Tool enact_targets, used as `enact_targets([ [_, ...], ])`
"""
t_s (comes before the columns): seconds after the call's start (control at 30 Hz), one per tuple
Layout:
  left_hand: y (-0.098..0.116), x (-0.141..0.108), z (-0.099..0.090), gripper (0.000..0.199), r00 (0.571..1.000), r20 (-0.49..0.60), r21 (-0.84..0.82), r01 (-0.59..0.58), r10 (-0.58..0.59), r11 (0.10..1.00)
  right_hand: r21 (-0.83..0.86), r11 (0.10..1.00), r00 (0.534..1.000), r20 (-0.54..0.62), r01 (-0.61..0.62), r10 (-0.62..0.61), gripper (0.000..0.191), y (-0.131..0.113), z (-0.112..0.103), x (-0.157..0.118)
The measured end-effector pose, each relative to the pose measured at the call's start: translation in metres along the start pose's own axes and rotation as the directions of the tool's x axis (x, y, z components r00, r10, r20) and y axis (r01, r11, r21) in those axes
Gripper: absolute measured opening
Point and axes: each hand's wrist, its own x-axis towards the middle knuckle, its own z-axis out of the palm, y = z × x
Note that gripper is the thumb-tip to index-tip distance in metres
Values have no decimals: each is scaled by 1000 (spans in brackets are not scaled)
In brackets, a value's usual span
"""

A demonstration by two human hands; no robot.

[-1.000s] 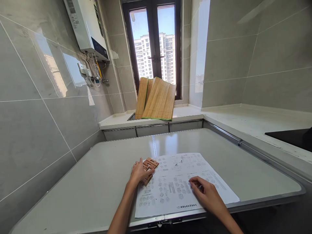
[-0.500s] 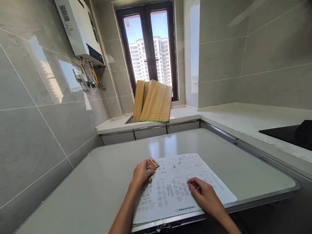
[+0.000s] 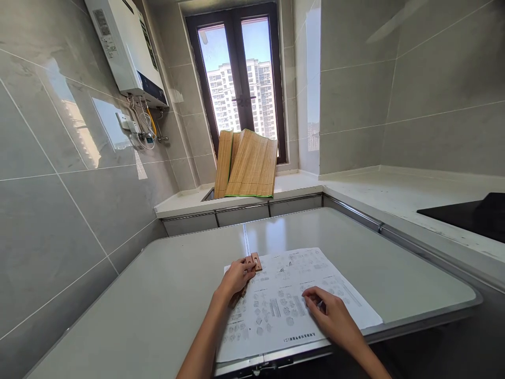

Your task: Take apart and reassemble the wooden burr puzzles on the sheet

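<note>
A printed white sheet [image 3: 276, 305] with rows of small figures lies on the pale table. My left hand [image 3: 236, 279] is at the sheet's left edge, its fingers closed on brown wooden pieces [image 3: 258, 262] with slots cut in them. More brown wood shows below that palm, partly hidden by the hand. My right hand [image 3: 327, 310] rests on the right part of the sheet with its fingers curled and thumb near the index finger; whether anything is between them is too small to tell.
The glossy table [image 3: 165, 295] has a metal rim. Behind it a white counter [image 3: 300, 183] holds a folded bamboo mat [image 3: 254, 166] below the window. A black hob [image 3: 469, 216] is at the right, a water heater [image 3: 126, 52] on the left wall.
My left hand has moved slightly right and forward, and the wooden pieces at its fingertips have shifted and turned. My right hand has stayed in place.
</note>
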Motion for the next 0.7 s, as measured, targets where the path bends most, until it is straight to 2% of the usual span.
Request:
enact_targets([
  [0.2, 3, 1, 5, 31, 993, 49, 73, -114, 111, 991, 32, 999, 999, -37, 6, -5, 33, -6, -2, -2],
  [0.47, 3, 3, 15, 34, 988, 60, 98, -150, 145, 984, -8, 1000, 999, -33, 18, -18, 34, -2, -1, -1],
  [0.7, 19, 0, 20, 32, 981, 102, 100, -172, 162, 980, -21, 1000, 1000, -7, 7, -8, 32, -1, -1, -1],
])
